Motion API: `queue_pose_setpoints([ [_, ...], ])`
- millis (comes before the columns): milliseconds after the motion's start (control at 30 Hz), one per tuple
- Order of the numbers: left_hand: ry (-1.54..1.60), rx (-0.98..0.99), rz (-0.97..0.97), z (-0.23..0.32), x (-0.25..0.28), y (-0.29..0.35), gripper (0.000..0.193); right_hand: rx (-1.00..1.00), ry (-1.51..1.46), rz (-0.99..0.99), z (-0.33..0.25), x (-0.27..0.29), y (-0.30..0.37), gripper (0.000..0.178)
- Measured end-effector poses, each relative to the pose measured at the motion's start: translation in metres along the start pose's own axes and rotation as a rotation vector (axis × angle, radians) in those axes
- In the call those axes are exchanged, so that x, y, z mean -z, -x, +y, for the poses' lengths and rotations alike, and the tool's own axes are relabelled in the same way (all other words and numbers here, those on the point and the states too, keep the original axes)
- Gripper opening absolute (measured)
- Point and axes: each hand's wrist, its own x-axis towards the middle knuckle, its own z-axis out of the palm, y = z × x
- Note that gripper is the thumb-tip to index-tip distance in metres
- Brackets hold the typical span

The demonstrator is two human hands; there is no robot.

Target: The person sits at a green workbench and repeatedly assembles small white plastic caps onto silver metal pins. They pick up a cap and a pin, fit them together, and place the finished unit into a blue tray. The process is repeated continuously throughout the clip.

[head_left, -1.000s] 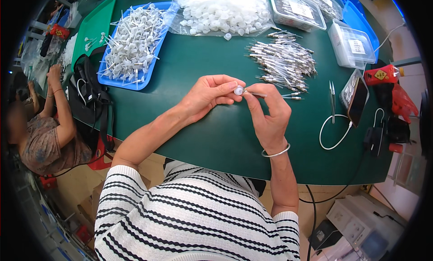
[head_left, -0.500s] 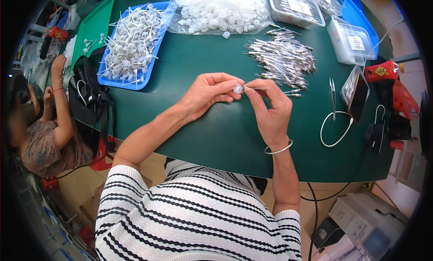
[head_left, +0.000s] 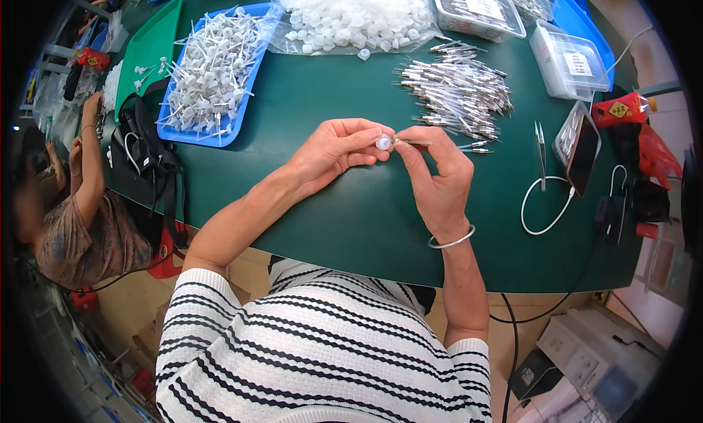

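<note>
- My smooth dark-green tabletop (head_left: 315, 86) carries:
- a blue rectangular plastic tray (head_left: 225, 140) (heaped full)
- a pile of thin silvery rods (head_left: 461, 92)
- slim silver metal tweezers (head_left: 542, 159)

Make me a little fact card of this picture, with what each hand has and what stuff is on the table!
Left hand: pinching a small white cap
Right hand: pinching a thin rod, its end by the cap; can't tell if it goes inside
Blue tray: on the left, heaped with white stemmed pieces
Rod pile: on the green table, beyond the right hand
Loose white caps: heaped at the far side
Tweezers: right of the right hand
</note>
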Motion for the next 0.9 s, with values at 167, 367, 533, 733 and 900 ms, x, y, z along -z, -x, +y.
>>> queue_pose_setpoints([
  [167, -0.003, 0.005, 0.005, -0.0004, 0.0010, -0.0006, 0.024, 0.029, 0.026, 0.000, 0.0010, -0.0011, -0.0001, 0.012],
  [367, 0.004, -0.013, 0.000, -0.0019, 0.0047, -0.0016, 0.024, 0.015, 0.030, -0.015, -0.0014, 0.0003, -0.0008, 0.011],
  [533, -0.005, -0.017, 0.004, -0.0012, 0.0043, -0.0011, 0.024, 0.003, 0.030, -0.017, -0.0009, 0.0007, -0.0007, 0.010],
  [733, 0.006, -0.005, 0.012, 0.0001, 0.0029, -0.0008, 0.024, -0.010, 0.021, -0.011, -0.0004, 0.0003, 0.0000, 0.011],
  [900, 0.014, 0.016, 0.011, 0.0016, 0.0031, -0.0009, 0.024, -0.004, 0.016, 0.004, 0.0002, -0.0011, 0.0005, 0.012],
])
